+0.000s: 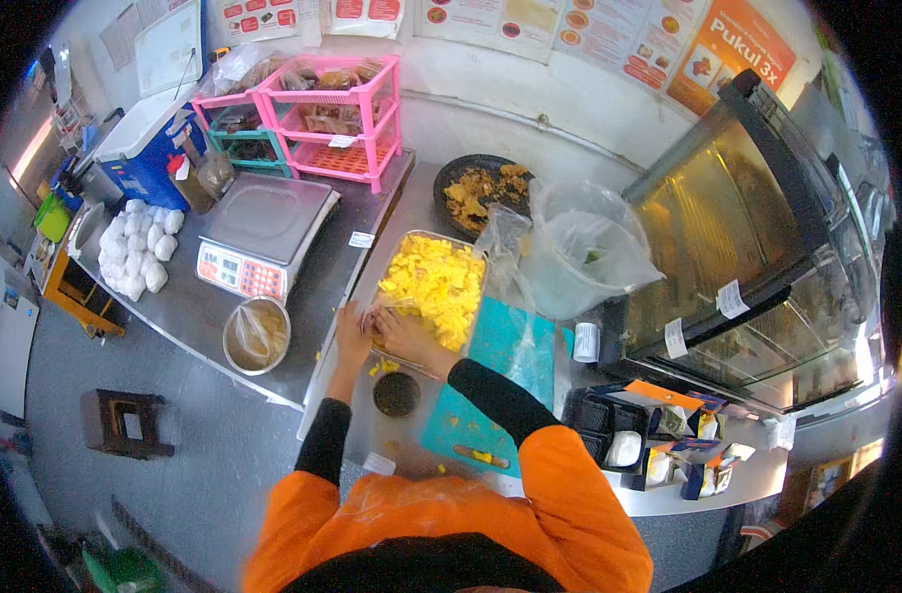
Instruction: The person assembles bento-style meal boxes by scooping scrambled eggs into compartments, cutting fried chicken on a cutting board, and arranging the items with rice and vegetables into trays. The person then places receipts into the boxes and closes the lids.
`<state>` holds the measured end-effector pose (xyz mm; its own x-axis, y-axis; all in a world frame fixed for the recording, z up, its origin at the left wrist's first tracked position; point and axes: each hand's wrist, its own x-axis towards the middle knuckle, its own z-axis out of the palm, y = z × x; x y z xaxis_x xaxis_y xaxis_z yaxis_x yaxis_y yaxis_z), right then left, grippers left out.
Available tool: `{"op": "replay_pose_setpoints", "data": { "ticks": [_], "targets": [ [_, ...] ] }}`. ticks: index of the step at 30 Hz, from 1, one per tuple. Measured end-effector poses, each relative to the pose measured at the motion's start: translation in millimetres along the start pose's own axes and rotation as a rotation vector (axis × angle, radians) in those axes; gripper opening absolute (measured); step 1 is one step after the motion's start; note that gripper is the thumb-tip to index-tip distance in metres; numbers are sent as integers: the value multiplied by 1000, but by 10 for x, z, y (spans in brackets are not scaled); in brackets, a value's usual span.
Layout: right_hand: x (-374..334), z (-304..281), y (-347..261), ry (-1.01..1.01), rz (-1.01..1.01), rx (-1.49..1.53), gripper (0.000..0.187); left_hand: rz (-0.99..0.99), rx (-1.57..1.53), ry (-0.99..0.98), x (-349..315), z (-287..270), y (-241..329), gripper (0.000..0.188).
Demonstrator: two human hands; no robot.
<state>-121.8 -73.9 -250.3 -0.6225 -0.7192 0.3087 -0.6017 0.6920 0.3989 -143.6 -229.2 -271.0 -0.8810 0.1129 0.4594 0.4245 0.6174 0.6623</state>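
A metal tray [485,282] heaped with yellow chopped pieces [436,282] lies in front of me. My left hand [352,334] is at the tray's near left corner, its fingers closed. My right hand [404,336] reaches over the near end of the tray, fingers curled toward the left hand. Something small and reddish shows between the two hands; its kind is too small to tell. Just below the hands stands a small round dark bowl [397,393], with a few yellow bits beside it. On the right, a turquoise cutting board [515,346] lies against the tray.
Left are a scale [268,222], a metal pot [256,336], white wrapped balls [135,247] and pink racks [337,119]. Behind the tray sit a black pan [483,193] and a plastic-lined bucket [584,247]. A glass display case [738,227] and black boxes [599,425] stand right.
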Motion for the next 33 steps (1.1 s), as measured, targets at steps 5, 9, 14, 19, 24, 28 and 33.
{"op": "replay_pose_setpoints", "data": {
  "ticks": [5, 9, 14, 19, 24, 28, 33],
  "targets": [
    [22, 166, 61, -319, -6, -63, 34, -388, -334, 8, 8, 363, -50, 41],
    [34, -99, -74, -602, 225, -122, 25, -400, -447, 183, 7, 411, 119, 35],
    [98, -418, 102, -683, 770, 404, 27, -383, -491, 245, 18, 328, 279, 33],
    [226, -496, -9, -467, 869, 584, 22, -463, -855, 309, -14, 366, 303, 41],
    [341, -231, -65, -289, 1035, 663, 33, -529, -911, 282, -121, 417, 338, 58],
    [183, -78, 179, -357, 1288, 1325, 34, -326, -743, 122, -100, 269, 275, 62],
    [-36, -157, 266, -202, 1323, 1418, 34, -240, -572, 35, -75, 163, 249, 65]
  ]
}}
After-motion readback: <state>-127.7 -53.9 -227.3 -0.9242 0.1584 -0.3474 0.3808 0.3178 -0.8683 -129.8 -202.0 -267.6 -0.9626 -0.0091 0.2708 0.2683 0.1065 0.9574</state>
